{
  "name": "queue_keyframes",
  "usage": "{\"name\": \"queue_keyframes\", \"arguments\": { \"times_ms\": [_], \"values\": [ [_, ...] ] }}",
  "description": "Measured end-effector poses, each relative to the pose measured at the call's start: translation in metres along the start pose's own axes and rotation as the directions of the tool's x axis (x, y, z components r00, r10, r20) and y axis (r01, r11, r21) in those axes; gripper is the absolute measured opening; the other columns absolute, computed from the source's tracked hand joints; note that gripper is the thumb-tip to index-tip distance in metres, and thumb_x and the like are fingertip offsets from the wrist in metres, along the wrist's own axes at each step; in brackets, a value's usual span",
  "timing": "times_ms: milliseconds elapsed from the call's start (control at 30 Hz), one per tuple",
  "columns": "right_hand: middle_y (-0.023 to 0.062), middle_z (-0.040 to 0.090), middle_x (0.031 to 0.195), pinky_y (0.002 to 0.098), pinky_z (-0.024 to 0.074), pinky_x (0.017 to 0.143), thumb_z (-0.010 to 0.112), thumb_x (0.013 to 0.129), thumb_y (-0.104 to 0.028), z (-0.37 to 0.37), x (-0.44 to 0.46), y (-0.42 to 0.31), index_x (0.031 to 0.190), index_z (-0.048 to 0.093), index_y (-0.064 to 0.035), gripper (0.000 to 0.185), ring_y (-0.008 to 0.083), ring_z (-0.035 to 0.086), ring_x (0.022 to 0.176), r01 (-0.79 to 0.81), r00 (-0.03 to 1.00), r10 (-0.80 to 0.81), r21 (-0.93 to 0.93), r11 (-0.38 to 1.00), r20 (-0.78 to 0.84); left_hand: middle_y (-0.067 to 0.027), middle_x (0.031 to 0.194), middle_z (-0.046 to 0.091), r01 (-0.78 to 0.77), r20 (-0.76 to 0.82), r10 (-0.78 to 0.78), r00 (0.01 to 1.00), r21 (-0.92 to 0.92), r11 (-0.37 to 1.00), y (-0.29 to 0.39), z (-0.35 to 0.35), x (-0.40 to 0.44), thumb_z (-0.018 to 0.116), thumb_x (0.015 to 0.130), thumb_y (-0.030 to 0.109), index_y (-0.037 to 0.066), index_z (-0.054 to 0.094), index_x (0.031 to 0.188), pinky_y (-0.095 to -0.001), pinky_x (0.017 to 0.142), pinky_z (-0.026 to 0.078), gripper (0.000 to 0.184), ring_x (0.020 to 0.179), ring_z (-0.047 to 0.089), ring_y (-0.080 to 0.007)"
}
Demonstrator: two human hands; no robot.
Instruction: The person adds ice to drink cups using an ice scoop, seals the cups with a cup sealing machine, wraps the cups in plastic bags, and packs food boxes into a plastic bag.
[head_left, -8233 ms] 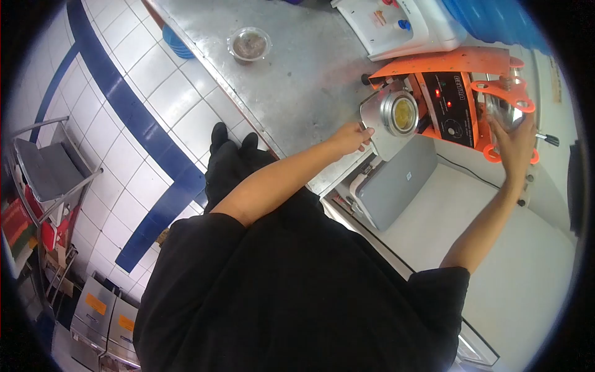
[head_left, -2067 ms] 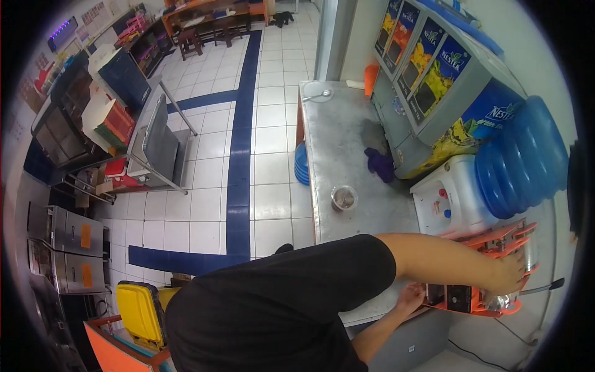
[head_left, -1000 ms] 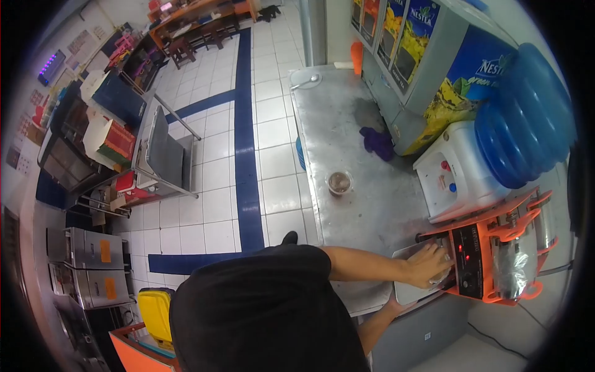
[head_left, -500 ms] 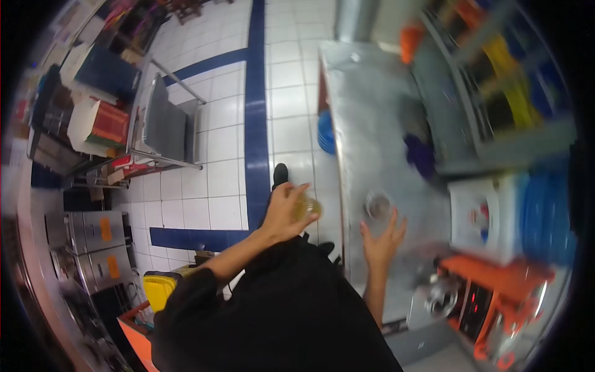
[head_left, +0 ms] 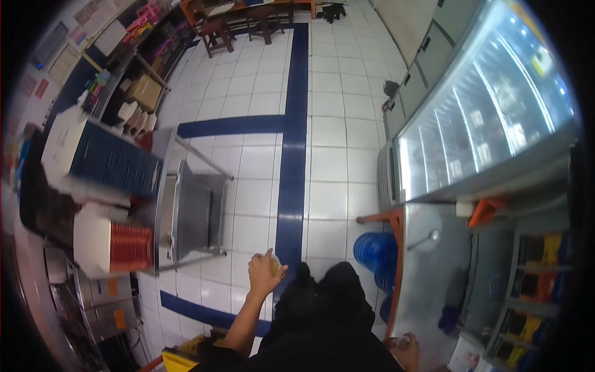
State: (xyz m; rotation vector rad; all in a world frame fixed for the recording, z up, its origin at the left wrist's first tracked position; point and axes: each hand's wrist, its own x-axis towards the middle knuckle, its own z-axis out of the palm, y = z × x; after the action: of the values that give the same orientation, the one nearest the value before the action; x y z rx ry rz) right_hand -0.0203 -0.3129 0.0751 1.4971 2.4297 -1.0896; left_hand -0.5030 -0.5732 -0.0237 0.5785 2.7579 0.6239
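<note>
My left hand [head_left: 265, 274] is out over the tiled floor, its fingers wrapped round a small clear cup [head_left: 275, 266] with yellowish contents. Only part of that cup shows past the fingers. Low at the right, my right hand [head_left: 406, 354] is by the near edge of the steel counter [head_left: 412, 297]. Its fingers are curled round a small see-through item, apparently a clear cup [head_left: 404, 341], mostly covered by the hand.
A lit glass-door fridge [head_left: 477, 124] stands beyond the counter, with blue round containers [head_left: 375, 251] beneath. At left, a metal trolley [head_left: 192, 211] stands near stacks of dark blue boxes [head_left: 114, 161] and red boxes [head_left: 130, 247]. White floor tiles [head_left: 328, 198] with blue bands run ahead.
The view has swung to the right and up, showing the fridge and aisle. My right hand has closed and sits lower in view; my left hand still holds its cup.
</note>
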Motion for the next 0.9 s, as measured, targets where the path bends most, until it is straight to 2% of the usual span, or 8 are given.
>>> {"name": "queue_keyframes", "arguments": {
  "times_ms": [167, 300, 367, 533, 633, 733, 833, 900],
  "values": [
    [0.0179, 0.059, 0.118, 0.0390, 0.0472, 0.097, 0.083, 0.067, -0.011, 0.052, 0.250, -0.155, 0.138, 0.043, -0.0062, 0.081, 0.0306, 0.058, 0.113, -0.293, 0.953, 0.279, 0.599, 0.745, 0.120, -0.0298, 0.117, 0.054, -0.045, 0.115, 0.036, 0.993, 0.077, 0.996, 0.011, 0.013, 0.255, 0.079, 0.077, 0.050, 0.012, 0.058, 0.135, -0.0540, 0.091, 0.047, 0.072, 0.107, 0.054, -0.0452],
    [0.0186, 0.058, 0.121, 0.0400, 0.0468, 0.099, 0.083, 0.072, -0.020, 0.084, 0.502, -0.258, 0.135, 0.043, -0.0062, 0.076, 0.0298, 0.058, 0.116, -0.018, 0.996, 0.066, 0.567, 0.823, -0.065, -0.0294, 0.119, 0.053, 0.106, 0.066, -0.112, 0.992, 0.088, 0.990, -0.037, 0.036, 0.421, 0.081, 0.075, 0.048, 0.012, 0.058, 0.133, -0.0540, 0.093, 0.047, 0.073, 0.107, 0.055, -0.0452],
    [0.0274, 0.055, 0.129, 0.0485, 0.0474, 0.101, 0.078, 0.075, -0.040, 0.069, 0.633, -0.349, 0.134, 0.046, -0.0034, 0.076, 0.0433, 0.058, 0.115, -0.110, 0.979, 0.116, 0.047, 0.993, -0.170, -0.0297, 0.119, 0.053, 0.307, 0.033, -0.315, 0.949, 0.147, 0.940, -0.053, 0.031, 0.478, 0.080, 0.074, 0.049, 0.012, 0.058, 0.132, -0.0539, 0.092, 0.047, 0.073, 0.107, 0.056, -0.0447],
    [0.0269, 0.056, 0.126, 0.0524, 0.0518, 0.091, 0.077, 0.074, -0.042, 0.022, 0.925, -0.516, 0.134, 0.047, -0.0117, 0.074, 0.0459, 0.060, 0.109, 0.093, 0.995, -0.099, -0.176, 0.980, -0.026, -0.0169, 0.133, 0.055, 0.808, 0.110, -0.880, 0.462, 0.358, 0.469, -0.054, -0.039, 0.580, 0.069, 0.082, 0.059, 0.010, 0.059, 0.133, -0.0539, 0.101, 0.044, 0.072, 0.118, 0.054, -0.0476],
    [0.0260, 0.056, 0.124, 0.0532, 0.0518, 0.090, 0.081, 0.069, -0.039, 0.016, 1.118, -0.613, 0.136, 0.043, -0.0150, 0.080, 0.0476, 0.061, 0.107, 0.179, 0.984, -0.177, -0.137, 0.974, 0.029, -0.0165, 0.136, 0.056, 0.839, 0.191, -0.966, 0.173, 0.485, 0.246, -0.097, -0.026, 0.646, 0.073, 0.076, 0.063, 0.009, 0.042, 0.146, -0.0515, 0.105, 0.043, 0.094, 0.129, 0.051, -0.0401],
    [0.0266, 0.057, 0.121, 0.0531, 0.0516, 0.090, 0.083, 0.066, -0.035, 0.030, 1.282, -0.687, 0.136, 0.042, -0.0141, 0.084, 0.0484, 0.061, 0.107, 0.224, 0.965, -0.185, -0.220, 0.949, 0.186, -0.0183, 0.141, 0.054, 0.862, 0.137, -0.988, 0.077, 0.488, 0.134, -0.108, 0.009, 0.738, 0.072, 0.074, 0.066, 0.006, 0.031, 0.152, -0.0519, 0.109, 0.041, 0.107, 0.134, 0.048, -0.0399],
    [0.0287, 0.057, 0.120, 0.0515, 0.0508, 0.092, 0.084, 0.065, -0.031, 0.048, 1.396, -0.737, 0.132, 0.044, -0.0091, 0.080, 0.0460, 0.059, 0.111, 0.304, 0.940, -0.322, -0.150, 0.941, -0.110, -0.0201, 0.150, 0.047, 0.807, 0.182, -0.982, 0.058, 0.570, 0.154, -0.084, 0.020, 0.907, 0.068, 0.074, 0.073, 0.004, 0.025, 0.156, -0.0521, 0.112, 0.037, 0.115, 0.141, 0.041, -0.0410],
    [0.0297, 0.058, 0.119, 0.0492, 0.0508, 0.092, 0.082, 0.067, -0.034, 0.055, 1.452, -0.758, 0.126, 0.045, 0.0007, 0.077, 0.0427, 0.060, 0.112, 0.227, 0.965, -0.231, -0.050, 0.973, -0.127, -0.0199, 0.153, 0.044, 0.786, 0.511, -0.841, 0.179, 0.440, 0.434, -0.076, 0.016, 1.055, 0.063, 0.077, 0.076, -0.002, 0.021, 0.155, -0.0534, 0.114, 0.035, 0.118, 0.142, 0.041, -0.0389]
  ]
}}
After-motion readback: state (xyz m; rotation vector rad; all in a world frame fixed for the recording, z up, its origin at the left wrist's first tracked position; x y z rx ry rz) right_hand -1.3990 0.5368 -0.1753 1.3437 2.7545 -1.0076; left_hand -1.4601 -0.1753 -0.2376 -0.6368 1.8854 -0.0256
